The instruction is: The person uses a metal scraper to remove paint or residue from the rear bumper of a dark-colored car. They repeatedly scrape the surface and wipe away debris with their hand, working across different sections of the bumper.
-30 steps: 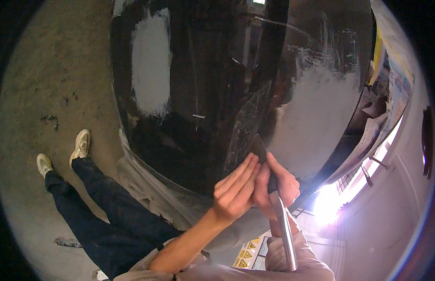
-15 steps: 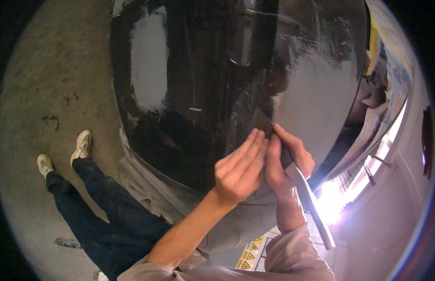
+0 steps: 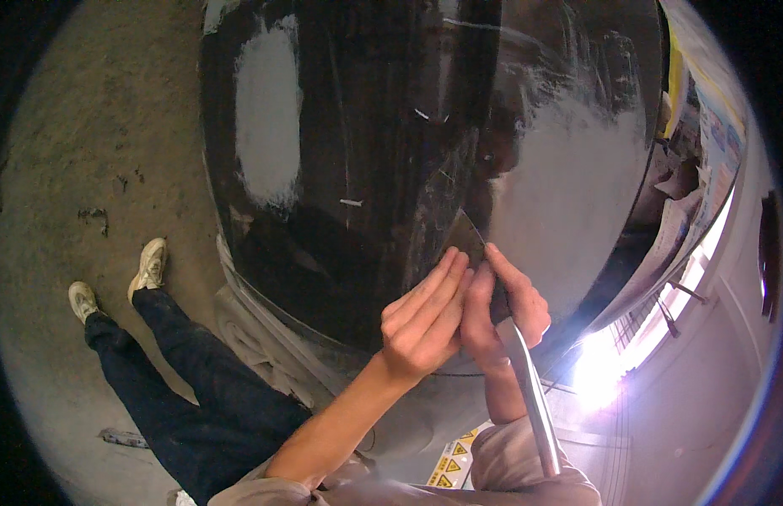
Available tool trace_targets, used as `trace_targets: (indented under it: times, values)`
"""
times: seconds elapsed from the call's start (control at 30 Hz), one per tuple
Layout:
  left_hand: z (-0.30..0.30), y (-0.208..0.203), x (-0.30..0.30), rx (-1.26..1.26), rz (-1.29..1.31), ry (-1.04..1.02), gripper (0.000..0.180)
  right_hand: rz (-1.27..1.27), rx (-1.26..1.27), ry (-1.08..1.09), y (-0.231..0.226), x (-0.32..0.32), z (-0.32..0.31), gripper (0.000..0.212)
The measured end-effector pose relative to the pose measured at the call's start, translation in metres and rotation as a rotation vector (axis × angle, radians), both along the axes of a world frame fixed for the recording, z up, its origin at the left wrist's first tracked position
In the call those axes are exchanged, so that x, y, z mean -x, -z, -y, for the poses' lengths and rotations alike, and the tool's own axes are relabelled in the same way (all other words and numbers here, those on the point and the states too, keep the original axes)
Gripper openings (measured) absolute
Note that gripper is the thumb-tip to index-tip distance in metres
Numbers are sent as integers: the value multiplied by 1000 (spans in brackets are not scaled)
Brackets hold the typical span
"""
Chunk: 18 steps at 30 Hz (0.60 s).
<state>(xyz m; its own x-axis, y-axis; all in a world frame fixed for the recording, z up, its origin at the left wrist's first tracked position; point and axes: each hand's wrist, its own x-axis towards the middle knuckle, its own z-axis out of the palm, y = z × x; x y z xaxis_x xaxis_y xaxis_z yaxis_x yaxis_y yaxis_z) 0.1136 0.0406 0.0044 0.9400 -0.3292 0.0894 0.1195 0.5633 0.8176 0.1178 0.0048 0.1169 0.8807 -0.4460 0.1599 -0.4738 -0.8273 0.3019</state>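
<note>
Lower centre of frame, over the dark curved panel (image 3: 357, 278): both hands close together on a flat-bladed tool (image 3: 531, 395). Right hand (image 3: 508, 305) pinches the dark blade (image 3: 470, 234) between thumb and forefinger; shiny shank slants down past the wrist toward the bottom edge. Left hand (image 3: 421, 327) has its fingers straight and pressed together, tips at the blade's left side; its thumb is hidden, so no telling whether it grips or just bears down. Blade tip points up-frame, between the long grey patch (image 3: 267, 118) at upper left and the broad grey patch (image 3: 568, 185) at right. Whether the edge touches the panel: cannot tell.

Risks, my judgement. Pointed corner could score the dark surface if tipped too steeply or pushed unevenly. A slip rightward could nick the broad patch, whose border lies just beside the blade. Left fingertips sit close to the edge; a sudden skid might cut them. The long shank, free of the palm as far as visible, could twist the blade in so slight a pinch.

Against the frame half a second back: blade and both hands sit lower in the picture, left hand a little further left, shank swung to a steeper slant. Grip looks much the same; both patches unchanged.
</note>
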Motion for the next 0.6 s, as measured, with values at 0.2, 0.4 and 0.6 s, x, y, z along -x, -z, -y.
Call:
trace_targets:
  times: [0.2, 0.4, 0.6]
  values:
    - [34, 1, -40, 0, 10, -54, 31, 59, -56, 28, 2, -46, 36, 20]
    - [-14, -17, -23, 32, -3, -9, 32, -55, -31, -1, -27, -24, -3, 22]
    - [-21, -17, 12, -5, -96, 95, 34, -92, -71, -1, -21, 3, -4, 24]
